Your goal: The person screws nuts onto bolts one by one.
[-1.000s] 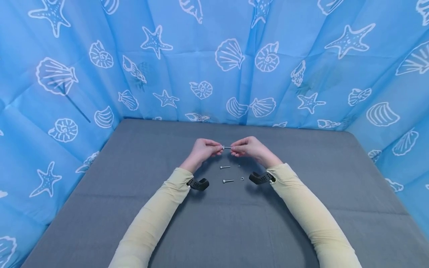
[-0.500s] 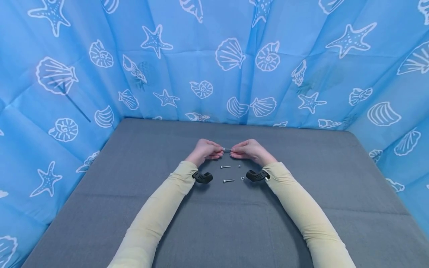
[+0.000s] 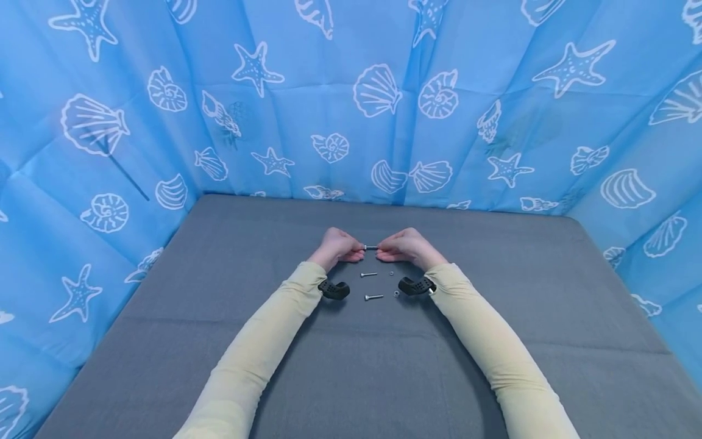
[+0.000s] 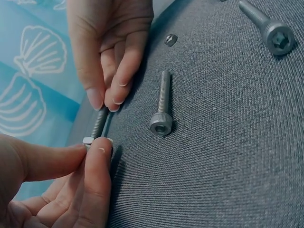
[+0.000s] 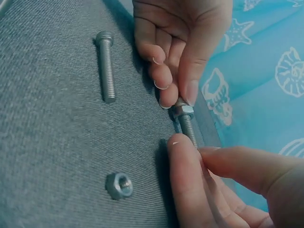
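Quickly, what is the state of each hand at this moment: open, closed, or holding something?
Left hand: closed, pinching a bolt at the end where the nut sits.
Right hand: closed, pinching the same bolt at its opposite end.

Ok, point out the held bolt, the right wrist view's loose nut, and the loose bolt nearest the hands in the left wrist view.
Held bolt (image 5: 189, 129), right wrist view: its threaded shank.
Loose nut (image 5: 115, 186), right wrist view: its outer side.
Loose bolt (image 4: 163, 99), left wrist view: its threaded shank.
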### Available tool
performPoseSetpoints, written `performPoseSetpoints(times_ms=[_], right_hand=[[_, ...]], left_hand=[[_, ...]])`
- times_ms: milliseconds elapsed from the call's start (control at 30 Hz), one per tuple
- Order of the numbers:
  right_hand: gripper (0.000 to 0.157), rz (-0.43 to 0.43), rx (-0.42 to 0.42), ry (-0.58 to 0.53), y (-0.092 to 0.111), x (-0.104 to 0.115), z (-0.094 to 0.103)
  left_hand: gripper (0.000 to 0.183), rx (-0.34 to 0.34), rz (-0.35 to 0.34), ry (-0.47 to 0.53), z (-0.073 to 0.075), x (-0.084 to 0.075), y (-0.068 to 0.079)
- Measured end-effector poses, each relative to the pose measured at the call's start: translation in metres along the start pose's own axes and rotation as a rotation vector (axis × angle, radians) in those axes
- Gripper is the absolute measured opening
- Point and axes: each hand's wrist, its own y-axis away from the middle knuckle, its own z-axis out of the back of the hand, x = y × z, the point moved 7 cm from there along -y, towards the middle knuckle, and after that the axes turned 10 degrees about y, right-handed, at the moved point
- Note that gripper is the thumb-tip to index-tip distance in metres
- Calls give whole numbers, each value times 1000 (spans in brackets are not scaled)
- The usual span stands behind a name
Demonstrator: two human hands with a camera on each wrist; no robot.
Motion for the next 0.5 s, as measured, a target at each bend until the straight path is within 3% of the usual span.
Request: performPoseSetpoints(times_ms=[333,500], right_hand=[[30,44,4,29,5,-1,5],[34,57,32,57,15,-5,19]], left_hand=[[15,-9,0,-4,5,1,2],[26,40,-1,-35,15,2,11]])
